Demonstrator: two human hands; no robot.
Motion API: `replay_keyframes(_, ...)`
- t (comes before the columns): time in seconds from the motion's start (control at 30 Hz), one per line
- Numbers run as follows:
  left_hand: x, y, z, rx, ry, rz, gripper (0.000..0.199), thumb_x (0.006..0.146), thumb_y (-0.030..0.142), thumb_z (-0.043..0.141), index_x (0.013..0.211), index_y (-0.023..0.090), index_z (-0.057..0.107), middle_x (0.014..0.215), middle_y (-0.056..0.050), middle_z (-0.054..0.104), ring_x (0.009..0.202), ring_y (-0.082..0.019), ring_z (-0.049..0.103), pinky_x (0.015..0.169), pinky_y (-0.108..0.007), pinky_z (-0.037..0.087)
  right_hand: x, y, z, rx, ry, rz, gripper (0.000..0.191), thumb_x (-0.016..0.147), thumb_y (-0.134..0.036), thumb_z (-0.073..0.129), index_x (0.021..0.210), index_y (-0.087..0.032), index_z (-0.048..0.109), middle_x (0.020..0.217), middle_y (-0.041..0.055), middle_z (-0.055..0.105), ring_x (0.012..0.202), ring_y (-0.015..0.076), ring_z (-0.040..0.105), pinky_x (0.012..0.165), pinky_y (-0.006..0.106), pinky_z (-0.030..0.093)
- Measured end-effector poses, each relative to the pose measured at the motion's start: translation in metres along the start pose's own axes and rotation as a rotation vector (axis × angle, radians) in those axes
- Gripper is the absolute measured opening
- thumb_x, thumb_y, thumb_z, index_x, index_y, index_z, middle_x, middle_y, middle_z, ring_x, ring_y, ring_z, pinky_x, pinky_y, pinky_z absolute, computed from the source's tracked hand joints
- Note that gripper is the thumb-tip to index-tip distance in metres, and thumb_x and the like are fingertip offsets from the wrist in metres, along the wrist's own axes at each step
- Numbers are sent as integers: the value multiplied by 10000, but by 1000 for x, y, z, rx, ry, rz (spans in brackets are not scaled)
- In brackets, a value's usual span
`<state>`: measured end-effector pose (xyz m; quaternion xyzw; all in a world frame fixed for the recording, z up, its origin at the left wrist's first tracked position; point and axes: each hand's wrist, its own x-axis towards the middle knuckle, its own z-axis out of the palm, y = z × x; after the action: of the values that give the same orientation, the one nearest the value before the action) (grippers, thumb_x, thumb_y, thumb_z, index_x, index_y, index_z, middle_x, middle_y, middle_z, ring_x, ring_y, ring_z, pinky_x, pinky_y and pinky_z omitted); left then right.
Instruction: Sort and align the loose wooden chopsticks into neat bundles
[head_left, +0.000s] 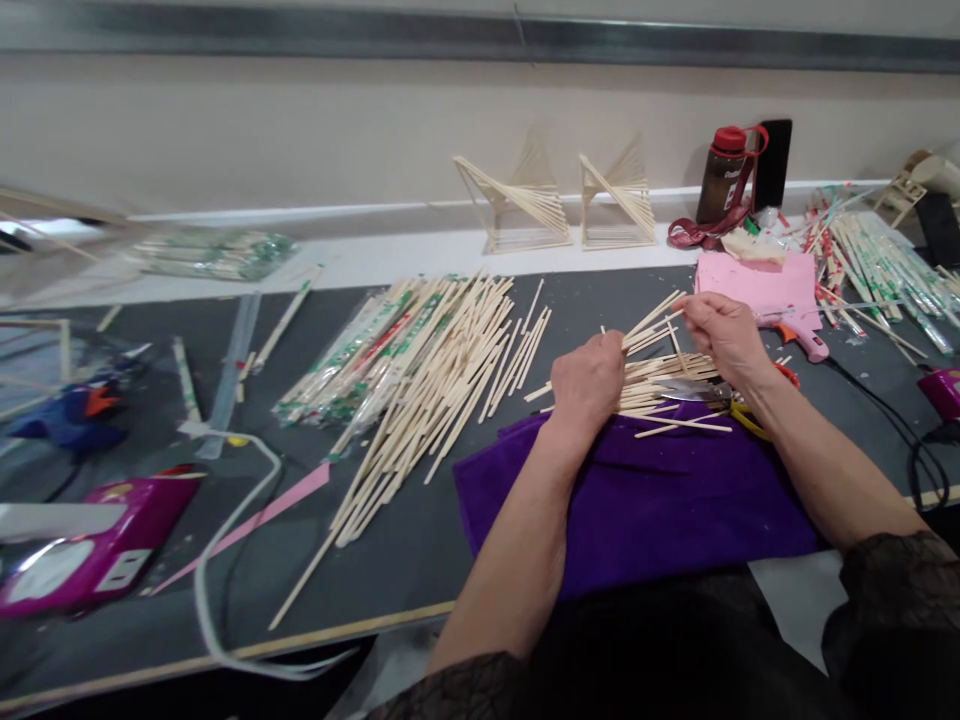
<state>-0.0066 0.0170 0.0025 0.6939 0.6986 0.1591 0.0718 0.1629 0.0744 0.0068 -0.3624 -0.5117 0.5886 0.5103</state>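
My left hand is closed around a small bunch of bare wooden chopsticks, which slant up to the right. At their far tips my right hand pinches with thumb and fingers; exactly how many it grips is hidden. Beneath both hands, more loose chopsticks lie on a folded purple cloth. Scissors with yellow and orange handles rest among them, close to my right wrist. A larger heap of bare chopsticks spreads out left of my left hand.
Wrapped chopsticks lie left of the heap. A pink glue gun with a black cord sits at right, beside pink paper. Two twisted stick models and a red-capped bottle stand at the back. A blue glue gun is left.
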Motion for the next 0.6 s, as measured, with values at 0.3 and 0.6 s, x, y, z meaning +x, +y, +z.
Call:
replay_keyframes(0.3,-1,1,-2,237,-16,21,319,968,248,315,1069,209,615,1005,-81,684,783,-207,630,585,-306,352,9,-6,-15,-3,90,83,323,651,-433,763,797,-167,651,607,-41,495,421,22,273,362,201,111)
replay_keyframes(0.6,-3,1,2,163,-62,104,318,955,259,342,1061,195,635,979,-92,702,828,-215,650,635,-302,406,13,11,-21,-196,59,55,230,661,-317,710,784,-133,646,507,-78,423,413,29,267,391,206,160)
